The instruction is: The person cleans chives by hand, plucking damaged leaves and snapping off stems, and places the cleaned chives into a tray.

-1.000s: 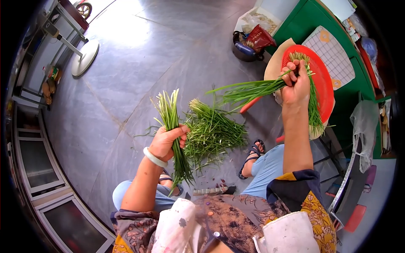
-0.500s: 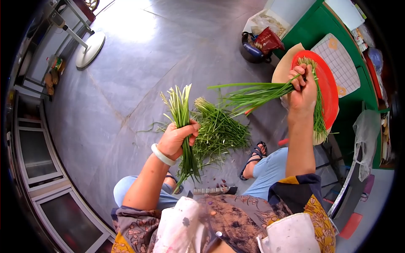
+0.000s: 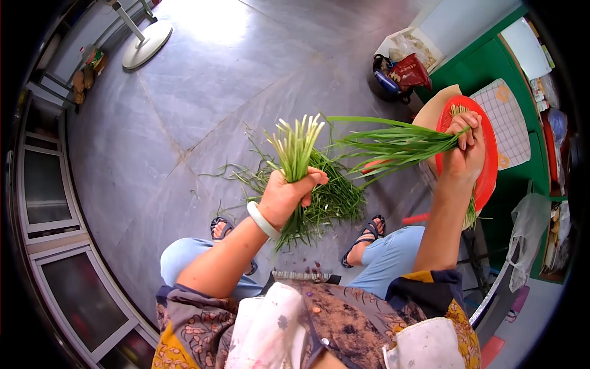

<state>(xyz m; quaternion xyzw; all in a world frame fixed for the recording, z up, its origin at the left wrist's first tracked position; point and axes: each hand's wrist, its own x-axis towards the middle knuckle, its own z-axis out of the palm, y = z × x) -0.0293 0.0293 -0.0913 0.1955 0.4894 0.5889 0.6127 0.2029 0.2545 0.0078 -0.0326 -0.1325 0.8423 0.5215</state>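
Observation:
My left hand (image 3: 292,194), with a pale bangle (image 3: 263,220) at the wrist, is closed around an upright bunch of chives (image 3: 296,144). The whitish stem ends point up and away from me. My right hand (image 3: 465,147) grips a second bunch of chives (image 3: 396,144), whose long green leaves stretch left toward the first bunch. It is over a red round surface (image 3: 488,132), where more chives lie partly hidden behind the hand and forearm. Below and between my hands, a loose pile of chives (image 3: 341,194) lies on the floor.
A black pot-like container (image 3: 384,86) with a dark red packet (image 3: 410,72) stands near the green cabinet (image 3: 476,64). A white round stand base (image 3: 147,44) is at the far left. Glass-fronted cabinets (image 3: 80,295) line the left side. A clear plastic bag (image 3: 528,227) hangs at right.
My left hand has moved right and slightly up with its bunch, now over the pile. The view has shifted; my right hand still holds its chives beside the red surface.

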